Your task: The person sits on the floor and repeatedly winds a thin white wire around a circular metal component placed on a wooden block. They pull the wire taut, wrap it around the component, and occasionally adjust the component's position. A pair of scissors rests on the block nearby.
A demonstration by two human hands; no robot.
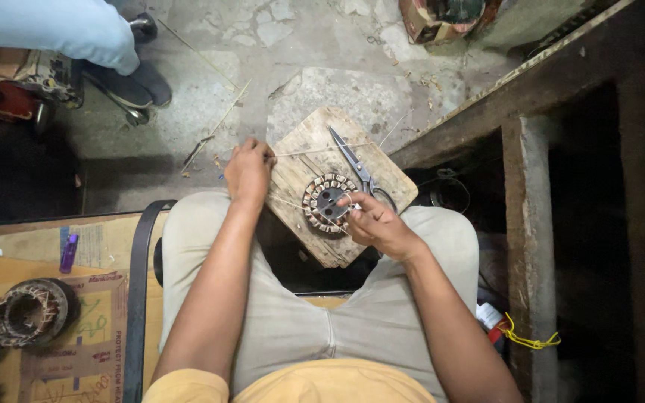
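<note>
Resting across your knees, the wooden board (304,160) carries a round motor stator (328,203) with scissors (357,166) just beyond; your left hand (248,170) closes on a thin cord (315,150), your right hand (376,222) pinches at the stator.

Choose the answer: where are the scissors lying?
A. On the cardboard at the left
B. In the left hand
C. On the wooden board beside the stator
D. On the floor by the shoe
C: the scissors lie on the wooden board, just beside the stator.

Left grip (248,170) fisted, right grip (373,220) pinching.
</note>
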